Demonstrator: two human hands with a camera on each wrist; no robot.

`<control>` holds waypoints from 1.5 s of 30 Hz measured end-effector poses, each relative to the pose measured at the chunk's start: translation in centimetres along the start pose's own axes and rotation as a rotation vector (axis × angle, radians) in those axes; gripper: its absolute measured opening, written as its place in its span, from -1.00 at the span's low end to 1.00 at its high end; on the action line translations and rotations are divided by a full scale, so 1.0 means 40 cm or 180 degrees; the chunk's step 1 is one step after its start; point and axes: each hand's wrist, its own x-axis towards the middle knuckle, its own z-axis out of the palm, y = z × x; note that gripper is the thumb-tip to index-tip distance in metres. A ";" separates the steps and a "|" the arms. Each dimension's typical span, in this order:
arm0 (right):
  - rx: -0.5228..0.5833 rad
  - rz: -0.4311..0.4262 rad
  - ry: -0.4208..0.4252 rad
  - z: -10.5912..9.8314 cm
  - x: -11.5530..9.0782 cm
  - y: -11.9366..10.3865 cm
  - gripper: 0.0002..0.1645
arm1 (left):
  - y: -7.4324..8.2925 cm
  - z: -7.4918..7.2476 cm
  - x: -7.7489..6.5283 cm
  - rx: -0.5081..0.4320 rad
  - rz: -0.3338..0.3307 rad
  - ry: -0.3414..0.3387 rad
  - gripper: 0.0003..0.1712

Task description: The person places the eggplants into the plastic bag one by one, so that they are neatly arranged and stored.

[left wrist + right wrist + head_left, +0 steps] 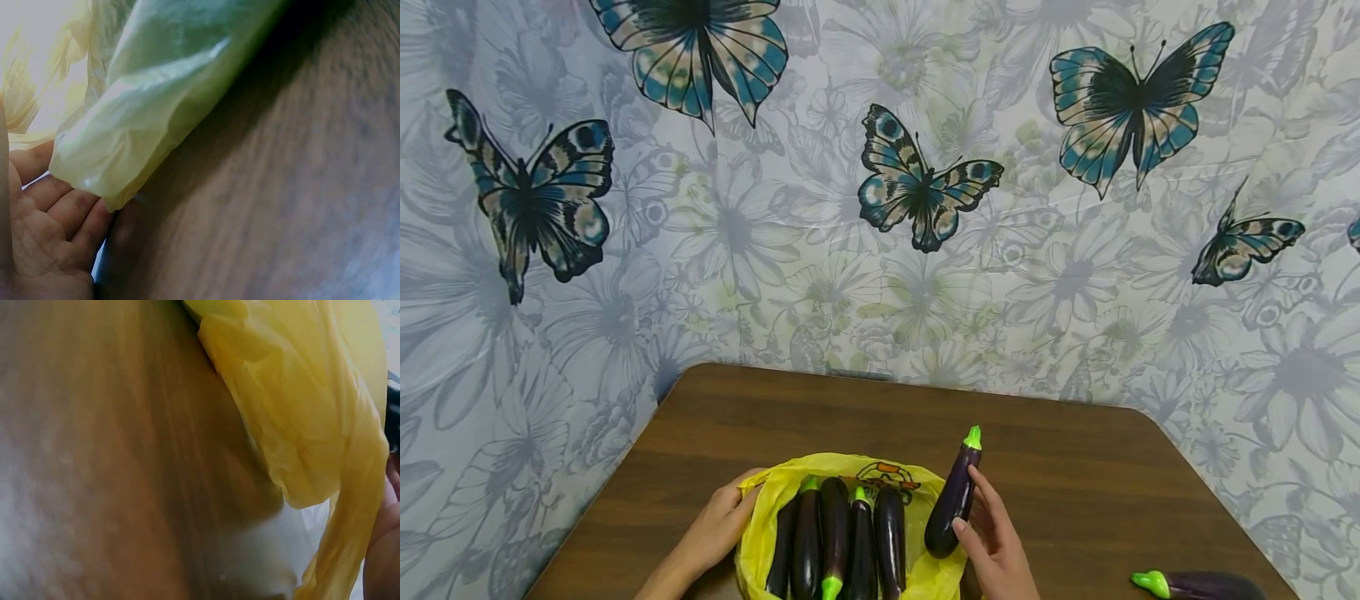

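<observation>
A yellow plastic bag (pixel 760 533) stands open in the head view, with several dark eggplants (pixel 807 542) lying side by side inside. At its left rim, my left hand (pixel 722 521) grips the plastic; the left wrist view shows that hand's fingers (pixel 75 209) against the yellow film (pixel 144 125). My right hand (pixel 996 533) holds one eggplant (pixel 955 500) between thumb and fingers at the bag's right side, its green stem end pointing up. Yellow plastic (pixel 294 406) hides most of the right hand (pixel 384 544) in the right wrist view.
Another eggplant (pixel 1206 585) lies on the brown wooden table (pixel 1075 475) at the right, near the bottom of the head view. Beyond the table's far edge rises a wall (pixel 820 292) with a flower pattern and blue butterflies.
</observation>
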 end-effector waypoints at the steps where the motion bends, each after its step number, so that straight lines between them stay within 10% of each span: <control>1: -0.0078 -0.0021 0.0025 0.003 -0.001 0.001 -0.18 | -0.001 0.000 0.000 -0.0013 0.0009 -0.0021 -0.58; 14: -0.1083 -0.0386 0.0135 0.018 -0.008 0.015 -0.12 | 0.002 0.001 0.000 -0.0069 -0.0115 0.0023 -0.62; 36: -0.1581 -0.0381 -0.0137 0.023 -0.001 0.027 -0.16 | -0.001 -0.008 0.004 -0.0129 0.0069 -0.0092 -0.56; 45: -0.2079 -0.0874 -0.0263 0.019 0.001 0.049 -0.52 | 0.003 -0.004 0.005 -0.0078 -0.0037 -0.0013 -0.55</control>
